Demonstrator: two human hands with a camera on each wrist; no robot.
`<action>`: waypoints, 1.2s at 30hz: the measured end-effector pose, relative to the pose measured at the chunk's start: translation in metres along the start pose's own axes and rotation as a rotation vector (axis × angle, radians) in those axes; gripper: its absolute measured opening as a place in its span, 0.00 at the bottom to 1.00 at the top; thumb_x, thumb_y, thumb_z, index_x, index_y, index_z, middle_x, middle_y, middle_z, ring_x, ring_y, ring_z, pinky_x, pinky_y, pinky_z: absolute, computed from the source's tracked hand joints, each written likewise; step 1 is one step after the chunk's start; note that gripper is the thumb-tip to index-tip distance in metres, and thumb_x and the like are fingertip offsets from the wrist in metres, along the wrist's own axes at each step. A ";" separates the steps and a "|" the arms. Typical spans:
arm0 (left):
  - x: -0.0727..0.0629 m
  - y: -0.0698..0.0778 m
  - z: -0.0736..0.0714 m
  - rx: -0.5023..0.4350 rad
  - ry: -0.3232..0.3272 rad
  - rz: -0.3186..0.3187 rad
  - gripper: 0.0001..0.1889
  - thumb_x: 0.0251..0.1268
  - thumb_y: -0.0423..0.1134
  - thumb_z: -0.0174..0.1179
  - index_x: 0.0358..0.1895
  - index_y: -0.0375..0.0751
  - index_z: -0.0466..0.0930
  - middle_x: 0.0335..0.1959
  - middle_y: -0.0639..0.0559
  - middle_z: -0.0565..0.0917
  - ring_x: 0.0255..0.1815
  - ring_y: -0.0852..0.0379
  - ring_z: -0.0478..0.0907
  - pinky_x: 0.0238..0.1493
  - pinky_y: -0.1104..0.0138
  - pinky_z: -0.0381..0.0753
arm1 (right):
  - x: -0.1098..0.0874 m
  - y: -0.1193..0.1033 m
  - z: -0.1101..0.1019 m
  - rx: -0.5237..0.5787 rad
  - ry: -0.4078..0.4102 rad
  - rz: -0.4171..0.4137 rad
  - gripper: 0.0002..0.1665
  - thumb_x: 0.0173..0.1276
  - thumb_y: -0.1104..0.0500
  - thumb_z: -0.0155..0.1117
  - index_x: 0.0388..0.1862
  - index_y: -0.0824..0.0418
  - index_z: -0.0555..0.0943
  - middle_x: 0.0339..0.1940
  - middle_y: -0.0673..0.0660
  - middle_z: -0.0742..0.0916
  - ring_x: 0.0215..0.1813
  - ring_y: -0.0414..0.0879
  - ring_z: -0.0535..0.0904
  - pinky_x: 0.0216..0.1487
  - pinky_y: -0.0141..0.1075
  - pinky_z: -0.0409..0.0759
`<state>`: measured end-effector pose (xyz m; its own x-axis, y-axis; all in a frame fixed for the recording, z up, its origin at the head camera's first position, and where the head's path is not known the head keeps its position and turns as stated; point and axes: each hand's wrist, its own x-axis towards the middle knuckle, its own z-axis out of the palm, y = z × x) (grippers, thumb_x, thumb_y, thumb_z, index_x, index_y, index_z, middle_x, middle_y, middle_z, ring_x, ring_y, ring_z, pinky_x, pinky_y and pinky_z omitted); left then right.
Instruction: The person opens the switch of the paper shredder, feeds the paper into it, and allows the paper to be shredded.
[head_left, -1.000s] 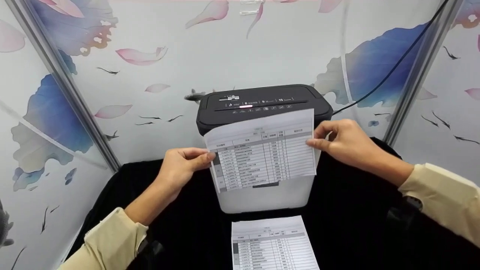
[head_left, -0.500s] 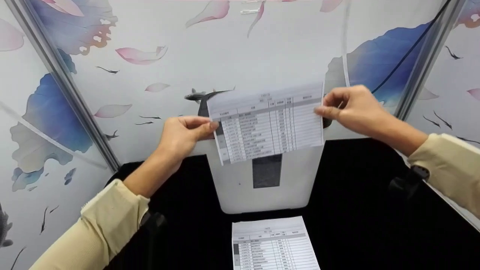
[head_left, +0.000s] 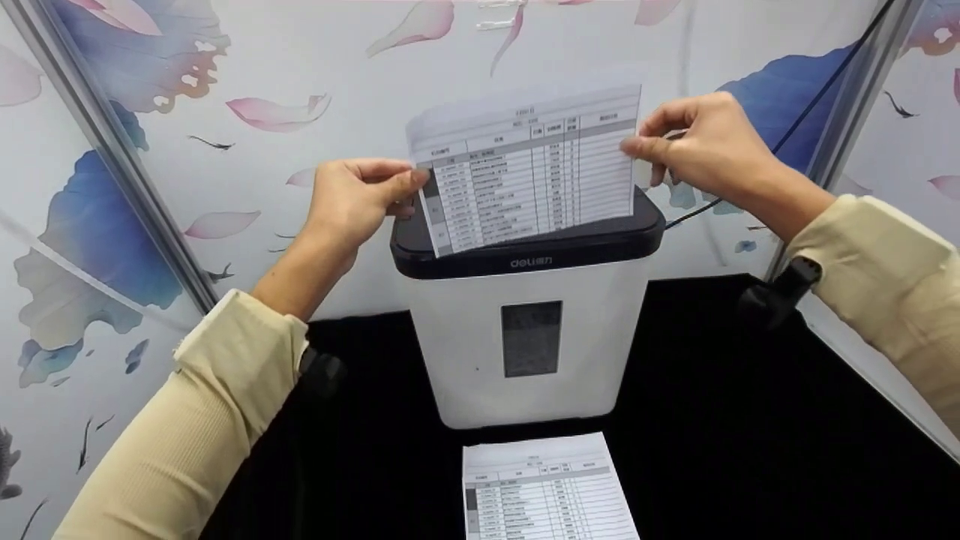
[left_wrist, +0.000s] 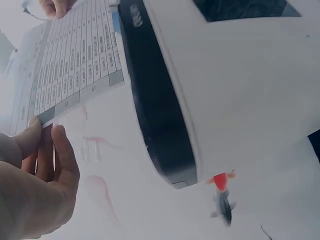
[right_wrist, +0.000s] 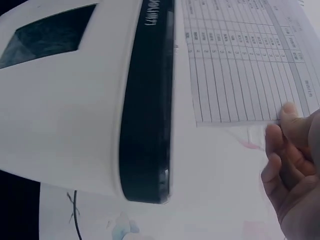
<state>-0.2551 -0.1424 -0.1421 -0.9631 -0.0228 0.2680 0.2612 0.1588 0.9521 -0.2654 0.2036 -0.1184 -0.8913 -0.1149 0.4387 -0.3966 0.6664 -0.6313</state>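
Observation:
A printed sheet of paper (head_left: 525,172) is held up above the paper shredder (head_left: 457,330), which has a white body, a dark lid and a dark front window. My left hand (head_left: 352,199) pinches the sheet's left edge between thumb and fingers. At the opposite edge, my right hand (head_left: 705,150) pinches it the same way. The sheet's lower edge hangs in front of the lid and hides most of its top, slot included. In both wrist views the sheet's lower edge stands close to the shredder's dark rim; whether they touch I cannot tell.
Another printed sheet or stack (head_left: 547,487) lies on the black cloth (head_left: 712,390) in front of the shredder. A black cable (head_left: 795,135) runs from the shredder up to the right. Printed wall panels with metal posts (head_left: 135,165) stand around.
Both hands have raised the sheet from in front of the shredder's body to above its lid. The shredder's front and window have come into view. The paper on the cloth has stayed put.

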 end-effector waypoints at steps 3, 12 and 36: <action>0.006 0.004 0.003 -0.087 0.022 -0.003 0.15 0.60 0.35 0.70 0.49 0.30 0.87 0.30 0.57 0.88 0.27 0.62 0.85 0.40 0.70 0.88 | 0.007 -0.001 0.001 0.096 0.001 0.011 0.14 0.68 0.51 0.70 0.37 0.62 0.83 0.22 0.39 0.87 0.23 0.34 0.85 0.24 0.28 0.83; 0.025 0.004 0.017 -0.203 0.068 -0.006 0.13 0.62 0.30 0.68 0.49 0.29 0.86 0.41 0.45 0.90 0.34 0.59 0.88 0.45 0.68 0.89 | 0.023 0.003 0.004 0.344 -0.005 0.109 0.13 0.66 0.57 0.70 0.39 0.66 0.81 0.26 0.42 0.91 0.29 0.38 0.89 0.29 0.31 0.87; 0.038 -0.034 0.022 -0.136 0.095 -0.017 0.14 0.61 0.30 0.67 0.49 0.25 0.85 0.38 0.45 0.88 0.37 0.54 0.90 0.46 0.67 0.89 | 0.035 0.020 0.031 0.264 -0.128 0.205 0.13 0.71 0.59 0.64 0.41 0.70 0.77 0.23 0.42 0.89 0.28 0.37 0.88 0.32 0.32 0.88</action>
<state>-0.3022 -0.1269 -0.1673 -0.9587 -0.1185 0.2587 0.2578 0.0231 0.9659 -0.3109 0.1903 -0.1356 -0.9719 -0.1014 0.2126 -0.2351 0.4738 -0.8487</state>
